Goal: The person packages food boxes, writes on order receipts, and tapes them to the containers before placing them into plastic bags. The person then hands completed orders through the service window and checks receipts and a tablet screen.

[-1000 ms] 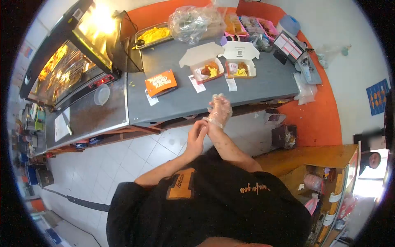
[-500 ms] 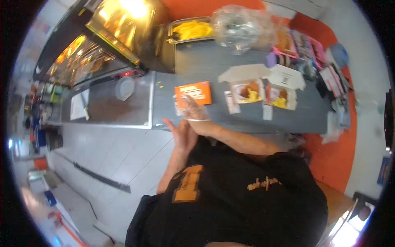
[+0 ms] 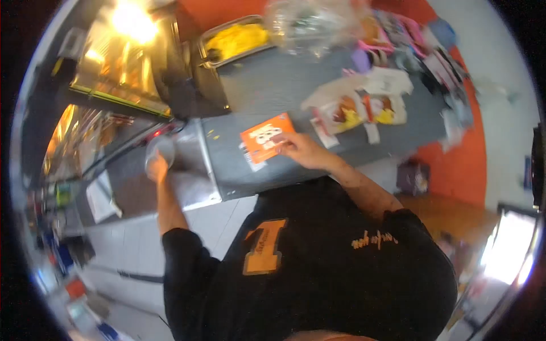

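Box [image 3: 259, 135] on slip [image 3: 257, 166], mid ctr [image 3: 259, 85] | open boxes [image 3: 388, 80] to R | tray [image 3: 245, 56] bhd | warmer [image 3: 122, 71] L

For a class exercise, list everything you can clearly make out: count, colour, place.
Orange box: 1, orange, mid-counter
Food boxes: 2, whitish, counter right
Slips: 3, white, by boxes
Cabinet: 1, black, left
Tray: 1, silver, beside cabinet
Food heap: 1, yellow, in tray
Bag: 1, clear, right of tray
Baskets: count unclear, pink, back right
Tub: 1, translucent, before cabinet
Sheet: 1, white, left
Counter: 1, grey, centre
Left hand: 1, black-sleeved, at tub
Right hand: 1, black-sleeved, at orange box
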Demonstrator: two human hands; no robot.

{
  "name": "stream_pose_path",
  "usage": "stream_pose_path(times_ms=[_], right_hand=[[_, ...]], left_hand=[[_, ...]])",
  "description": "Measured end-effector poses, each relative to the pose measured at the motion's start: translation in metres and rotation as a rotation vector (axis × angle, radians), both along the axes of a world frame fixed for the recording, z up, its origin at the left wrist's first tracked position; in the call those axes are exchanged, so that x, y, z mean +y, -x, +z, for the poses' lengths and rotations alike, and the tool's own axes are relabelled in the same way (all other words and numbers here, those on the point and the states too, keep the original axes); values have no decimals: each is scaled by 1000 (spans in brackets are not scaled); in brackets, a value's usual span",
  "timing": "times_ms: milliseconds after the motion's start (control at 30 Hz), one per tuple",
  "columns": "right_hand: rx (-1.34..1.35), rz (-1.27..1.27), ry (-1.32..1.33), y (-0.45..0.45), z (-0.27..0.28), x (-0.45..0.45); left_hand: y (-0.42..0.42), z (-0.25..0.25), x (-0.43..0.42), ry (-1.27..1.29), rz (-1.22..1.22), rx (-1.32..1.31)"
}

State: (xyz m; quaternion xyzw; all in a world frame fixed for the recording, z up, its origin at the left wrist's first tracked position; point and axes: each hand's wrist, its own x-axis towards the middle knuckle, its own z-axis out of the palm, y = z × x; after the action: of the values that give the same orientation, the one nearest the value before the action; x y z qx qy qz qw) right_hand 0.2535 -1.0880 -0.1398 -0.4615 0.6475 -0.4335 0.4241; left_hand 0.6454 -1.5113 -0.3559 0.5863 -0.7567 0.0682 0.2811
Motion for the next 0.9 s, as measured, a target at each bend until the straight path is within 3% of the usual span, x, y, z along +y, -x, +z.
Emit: stream_pose_path(times_ms=[100, 133, 200, 233, 300, 333, 367, 400, 433, 500, 567, 633, 667, 733, 767, 833, 867, 900], right_hand=[[198, -376, -81, 57, 3, 41], [295, -542, -117, 76, 13, 57], [660, -898, 23, 129, -29, 108], [673, -1038, 36, 149, -43, 132], [728, -1235, -42, 183, -68, 182], [770, -1295, -132, 197, -83, 203], [777, -1289, -122, 212, -102, 222], [548, -1384, -164, 228, -121, 239], [310, -1460, -209, 240, -129, 250], [336, -1410, -323, 248, -93, 242], [353, -1356, -437, 268, -75, 227], [858, -1338, 206, 312, -78, 216], [849, -1336, 227, 340, -77, 212], [874, -1027, 343, 404, -71, 204], [865, -1019, 350, 433, -68, 202], [853, -962, 62, 480, -63, 191], [833, -956, 72, 500, -61, 186], [934, -781, -120, 520, -61, 183]], left_hand=[[-10, 7, -2, -943, 336, -288], [20, 46, 31, -714, 383, -174], [41, 48, 46, -525, 499, 106], [54, 56, 59, -532, 494, 102], [89, 83, 103, -24, 241, 593], [110, 107, 132, -29, 246, 595], [137, 137, 164, 76, 53, 655], [165, 157, 196, 186, -139, 712], [186, 166, 227, 120, -332, 770], [227, 172, 292, -39, -653, 784], [285, 189, 356, -371, -918, 613], [340, 186, 403, -514, -1065, 460], [366, 178, 422, -606, -1094, 395], [421, 180, 459, -856, -1188, 372], [447, 179, 479, -850, -1177, 370], [489, 173, 512, -1143, -1145, 195], [504, 169, 525, -1136, -1125, 184], [514, 162, 538, -1073, -1103, -168]])
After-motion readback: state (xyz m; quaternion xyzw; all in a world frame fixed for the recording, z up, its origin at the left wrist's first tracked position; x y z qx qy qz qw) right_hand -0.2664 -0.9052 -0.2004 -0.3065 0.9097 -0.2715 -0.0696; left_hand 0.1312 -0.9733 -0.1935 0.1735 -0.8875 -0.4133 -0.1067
